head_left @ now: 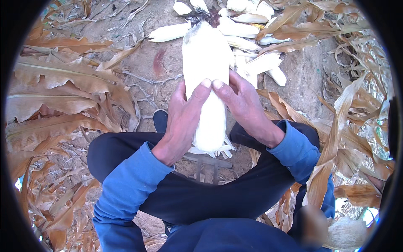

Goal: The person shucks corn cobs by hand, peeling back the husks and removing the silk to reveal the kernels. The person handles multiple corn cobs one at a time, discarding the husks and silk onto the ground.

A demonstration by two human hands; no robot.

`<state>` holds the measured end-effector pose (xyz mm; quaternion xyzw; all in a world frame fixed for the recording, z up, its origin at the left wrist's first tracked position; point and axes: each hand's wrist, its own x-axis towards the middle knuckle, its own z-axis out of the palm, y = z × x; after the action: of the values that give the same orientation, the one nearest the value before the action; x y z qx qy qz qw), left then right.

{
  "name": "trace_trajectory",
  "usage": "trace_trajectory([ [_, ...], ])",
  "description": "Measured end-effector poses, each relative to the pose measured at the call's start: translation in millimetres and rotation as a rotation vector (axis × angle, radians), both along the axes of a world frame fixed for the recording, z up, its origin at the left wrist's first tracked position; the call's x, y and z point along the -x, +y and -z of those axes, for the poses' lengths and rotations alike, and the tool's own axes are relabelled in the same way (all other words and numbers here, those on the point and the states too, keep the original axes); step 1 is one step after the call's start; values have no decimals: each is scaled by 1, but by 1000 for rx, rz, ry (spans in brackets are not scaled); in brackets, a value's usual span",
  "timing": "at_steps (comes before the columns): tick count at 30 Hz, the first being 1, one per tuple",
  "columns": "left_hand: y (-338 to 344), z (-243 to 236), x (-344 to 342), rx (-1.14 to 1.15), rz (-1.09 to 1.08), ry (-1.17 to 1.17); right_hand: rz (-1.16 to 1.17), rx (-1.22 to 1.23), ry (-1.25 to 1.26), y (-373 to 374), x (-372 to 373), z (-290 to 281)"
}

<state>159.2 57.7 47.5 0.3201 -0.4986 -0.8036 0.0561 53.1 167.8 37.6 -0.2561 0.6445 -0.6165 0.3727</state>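
From where I watch, both hands are closed on one large pale ear of corn, the left hand (182, 113) wrapping one flank and the right hand (248, 103) the other. The thumbs nearly meet on the husk facing me, a pairing that I judge gives even pressure from both sides while the fingers support it from behind, mostly hidden. The ear (205, 54) is held off the ground (136, 67), in front of the legs (210, 197), its dark-tufted end pointing away and its frayed husk leaves (212, 152) nearest the body. That central spot likely lets both arms reach it equally.

More pale ears (241, 30) lie heaped toward the bare ground's far edge, probably grouped there to stay within reach. Dry leaves (63, 98) line its left and right edges, seemingly pushed aside by the sitting space.
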Motion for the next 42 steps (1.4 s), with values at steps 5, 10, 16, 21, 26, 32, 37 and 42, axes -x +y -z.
trace_trajectory([
  [5,1,-4,-7,28,-45,31,30,-81,-217,5,1,-11],
  [10,-7,-8,-8,-130,58,-1,55,-32,-408,7,5,-13],
  [16,-2,-12,-9,-211,105,27,98,54,-148,4,14,-14],
  [21,4,-10,-10,-111,130,21,151,43,-148,9,19,-11],
  [26,2,-10,-6,-80,66,53,56,52,-272,11,17,-25],
  [32,-5,-6,-6,-106,-28,57,-84,61,-351,12,5,-16],
  [37,-9,-2,-9,-63,-79,59,-173,-117,-294,13,7,-13],
  [42,-14,-2,-13,-41,-39,-4,-223,-130,-236,13,5,-8],
])
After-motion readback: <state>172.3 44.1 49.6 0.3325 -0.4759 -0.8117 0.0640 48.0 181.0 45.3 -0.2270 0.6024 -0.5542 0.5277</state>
